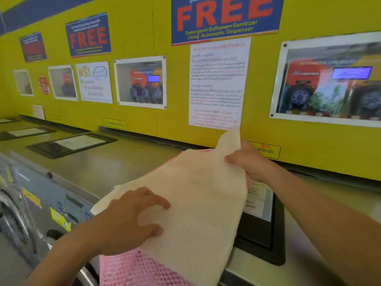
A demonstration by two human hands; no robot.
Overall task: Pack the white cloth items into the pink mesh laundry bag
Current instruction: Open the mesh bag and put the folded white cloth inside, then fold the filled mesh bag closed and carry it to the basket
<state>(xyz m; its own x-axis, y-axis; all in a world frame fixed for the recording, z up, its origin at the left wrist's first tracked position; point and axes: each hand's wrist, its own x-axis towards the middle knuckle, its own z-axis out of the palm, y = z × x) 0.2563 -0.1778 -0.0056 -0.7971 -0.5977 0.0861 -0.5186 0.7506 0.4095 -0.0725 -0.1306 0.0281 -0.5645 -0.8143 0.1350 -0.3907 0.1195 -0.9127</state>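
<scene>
A white mesh cloth (198, 195) lies spread over the pink mesh laundry bag (132, 269) on top of a washing machine. The pink bag shows below the cloth at the bottom and as a thin pink edge at the far side. My left hand (132, 219) presses flat on the cloth's near left part, fingers apart. My right hand (247, 162) pinches the cloth's far right edge, lifting a corner that points up toward the wall.
The grey metal machine top (115, 159) runs left along a yellow wall (134, 118) covered with posters. Black-framed lids (70, 144) sit in the top, one (266, 228) right under the cloth. A washer door and front panel (31, 213) are at lower left.
</scene>
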